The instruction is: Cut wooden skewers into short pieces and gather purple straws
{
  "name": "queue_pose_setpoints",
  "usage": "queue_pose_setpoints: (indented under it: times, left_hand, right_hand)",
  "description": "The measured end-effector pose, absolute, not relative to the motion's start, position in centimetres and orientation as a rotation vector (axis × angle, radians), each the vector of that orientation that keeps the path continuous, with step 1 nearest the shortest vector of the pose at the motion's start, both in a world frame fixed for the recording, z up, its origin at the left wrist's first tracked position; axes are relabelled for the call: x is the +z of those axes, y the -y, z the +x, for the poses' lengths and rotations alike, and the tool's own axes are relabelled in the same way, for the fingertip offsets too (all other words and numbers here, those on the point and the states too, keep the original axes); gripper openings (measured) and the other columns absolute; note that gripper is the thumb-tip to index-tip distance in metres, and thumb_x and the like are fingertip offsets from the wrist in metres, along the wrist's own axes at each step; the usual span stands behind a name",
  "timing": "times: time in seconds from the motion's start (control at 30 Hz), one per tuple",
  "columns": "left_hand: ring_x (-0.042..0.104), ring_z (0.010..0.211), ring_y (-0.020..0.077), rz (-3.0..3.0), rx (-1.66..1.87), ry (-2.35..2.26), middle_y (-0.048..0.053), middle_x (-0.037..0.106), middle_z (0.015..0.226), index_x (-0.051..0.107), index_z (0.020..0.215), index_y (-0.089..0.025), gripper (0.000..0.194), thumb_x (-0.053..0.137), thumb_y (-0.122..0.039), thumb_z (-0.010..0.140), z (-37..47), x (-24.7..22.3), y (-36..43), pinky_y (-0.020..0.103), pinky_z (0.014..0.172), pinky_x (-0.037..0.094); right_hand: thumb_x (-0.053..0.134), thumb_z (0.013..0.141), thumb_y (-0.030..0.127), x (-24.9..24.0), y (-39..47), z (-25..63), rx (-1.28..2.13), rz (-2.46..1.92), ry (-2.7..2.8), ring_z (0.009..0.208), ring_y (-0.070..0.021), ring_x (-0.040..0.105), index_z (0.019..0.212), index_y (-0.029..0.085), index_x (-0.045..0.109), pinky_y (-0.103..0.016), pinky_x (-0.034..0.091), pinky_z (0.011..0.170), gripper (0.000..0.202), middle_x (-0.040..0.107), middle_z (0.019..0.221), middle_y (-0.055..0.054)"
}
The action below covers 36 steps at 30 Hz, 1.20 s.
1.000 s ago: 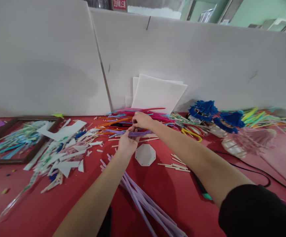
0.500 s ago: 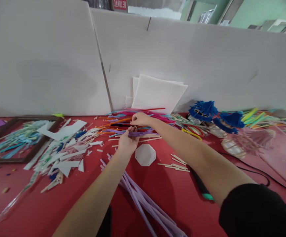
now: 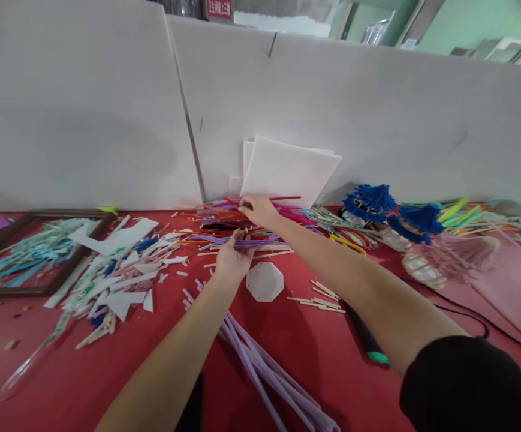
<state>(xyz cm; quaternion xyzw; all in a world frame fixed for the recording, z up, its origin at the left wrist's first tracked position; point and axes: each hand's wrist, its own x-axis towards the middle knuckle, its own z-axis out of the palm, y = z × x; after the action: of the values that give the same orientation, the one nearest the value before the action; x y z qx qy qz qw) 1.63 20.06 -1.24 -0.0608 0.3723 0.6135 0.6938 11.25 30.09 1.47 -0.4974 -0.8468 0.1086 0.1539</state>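
My left hand (image 3: 234, 257), palm up, has its fingers curled round a bundle of purple pipe cleaners (image 3: 267, 241) that lie crosswise in it. Just beyond it, my right hand (image 3: 259, 211) is bent over the heap of pink, red and orange pipe cleaners (image 3: 291, 214), its fingertips closed on orange pipe cleaners (image 3: 217, 211) that stick out to the left. The fingertips are partly hidden. Nearer me, on the red table, lies a white octagonal plate (image 3: 265, 282) with small holes along its edge. Longer lilac pipe cleaners (image 3: 264, 366) lie between my forearms.
Short wooden sticks (image 3: 321, 298) and a dark tool with a green end (image 3: 368, 339) lie by my right forearm. White scraps (image 3: 125, 288) and a brown frame (image 3: 48, 291) are left. Blue fringed pieces (image 3: 370, 202) stand right. White sheets (image 3: 289, 171) lean on the partition.
My right hand has moved away from my left fingers, up and slightly back over the heap, and the orange pipe cleaners have shifted with it. My left hand has stayed put.
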Motion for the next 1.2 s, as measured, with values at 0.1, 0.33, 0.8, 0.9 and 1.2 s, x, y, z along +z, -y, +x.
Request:
queue_pose_setpoints:
  times: [0.1,0.33,0.8,0.9,1.2]
  left_hand:
    - [0.065,0.07,0.0129,-0.135,1.377,-0.829,0.004,0.064,0.076,0.061,0.077,-0.017,0.023,0.041,-0.011,0.088,1.8,-1.2,-20.0,0.026,0.065,0.055]
    - [0.065,0.068,0.0124,-0.132,1.38,-0.832,0.004,0.064,0.074,0.06,0.075,-0.016,0.025,0.04,-0.01,0.088,1.7,-1.2,-20.1,0.025,0.063,0.055]
    - [0.064,0.066,0.0123,-0.13,1.39,-0.787,0.005,0.066,0.079,0.061,0.081,-0.016,0.022,0.04,-0.012,0.089,1.6,-1.2,-20.0,0.025,0.062,0.054]
    - [0.065,0.067,0.0126,-0.134,1.42,-0.773,0.005,0.066,0.077,0.058,0.076,-0.016,0.024,0.039,-0.012,0.089,1.6,-1.3,-20.1,0.026,0.064,0.054]
    - [0.066,0.085,0.0123,-0.086,1.61,-0.736,0.003,0.068,0.086,0.052,0.07,-0.018,0.028,0.034,-0.019,0.093,1.5,-0.3,-19.4,0.026,0.079,0.05]
  right_hand:
    - [0.044,0.088,0.027,2.0,-30.0,11.5,0.258,-1.368,2.35,0.086,-0.0153,0.057,0.098,0.016,0.063,-0.026,0.038,0.078,0.024,0.066,0.095,-0.005]
    - [0.049,0.083,0.022,2.1,-29.9,11.4,0.368,-1.357,2.336,0.074,-0.012,0.057,0.096,0.013,0.063,-0.022,0.038,0.066,0.021,0.067,0.086,-0.004]
    - [0.058,0.072,0.012,0.6,-30.3,11.8,0.502,-1.224,2.803,0.081,-0.0134,0.062,0.09,0.018,0.072,-0.019,0.04,0.069,0.024,0.072,0.092,-0.003]
    - [0.058,0.07,0.01,0.7,-30.4,11.8,0.478,-1.205,2.866,0.079,-0.013,0.062,0.088,0.021,0.073,-0.019,0.039,0.068,0.026,0.072,0.089,-0.002]
    - [0.055,0.075,0.018,0.3,-30.2,12.1,0.261,-1.375,2.659,0.081,-0.0158,0.06,0.099,0.012,0.066,-0.023,0.039,0.068,0.027,0.069,0.093,-0.009]
